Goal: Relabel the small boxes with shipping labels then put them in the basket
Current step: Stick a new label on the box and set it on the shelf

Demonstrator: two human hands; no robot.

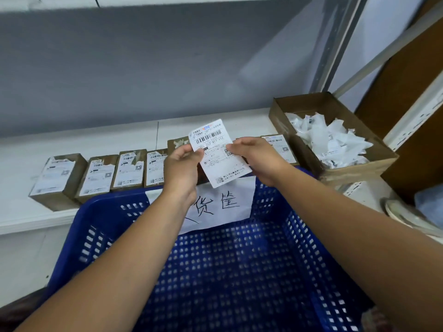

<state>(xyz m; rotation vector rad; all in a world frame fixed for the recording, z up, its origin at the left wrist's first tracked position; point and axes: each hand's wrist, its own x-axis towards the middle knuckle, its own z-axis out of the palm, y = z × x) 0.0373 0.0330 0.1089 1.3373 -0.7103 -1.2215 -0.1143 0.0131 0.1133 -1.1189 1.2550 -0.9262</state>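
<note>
Shipping label (pixel 219 153): thin white rectangular slip w/ rounded corners, flat, top edge tilted toward 11 o'clock. Print: barcode near the top, under it a line ending "A17 112", a smaller "A17" mid-sheet, QR codes at the right edge & bottom left. Rest is too small to read. It's up in the air above the basket's far rim, in front of the box row.

Left hand (pixel 182 168), at the label's 9 o'clock: thumb on the printed face, fingers curled behind, pinching the left edge. Right hand (pixel 257 159), at its 3 o'clock: thumb & fingertips pinch the right edge, back of hand up. Both forearms are bare, reaching fwd from 7 and 5 o'clock over the basket.

Basket (pixel 239 271): blue hard plastic, rectangular, walls & floor perforated w/ small rectangular holes. A white paper sheet (pixel 223 207) hangs on the far wall, handwritten in black "货筐"; its left part is hidden by the wrist.

Small boxes (pixel 98 177): brown cardbd blocks in a row on the white shelf (pixel 96 142), from 9 o'clock toward centre. They sit close side by side, each w/ a white barcode/QR label torn along the top. One more sits behind the hands, another just beside the right hand at 2 o'clock.

Carton (pixel 280 116), 2 o'clock: open brown cardbd, holding crumpled white paper scraps (pixel 330 140).
</note>
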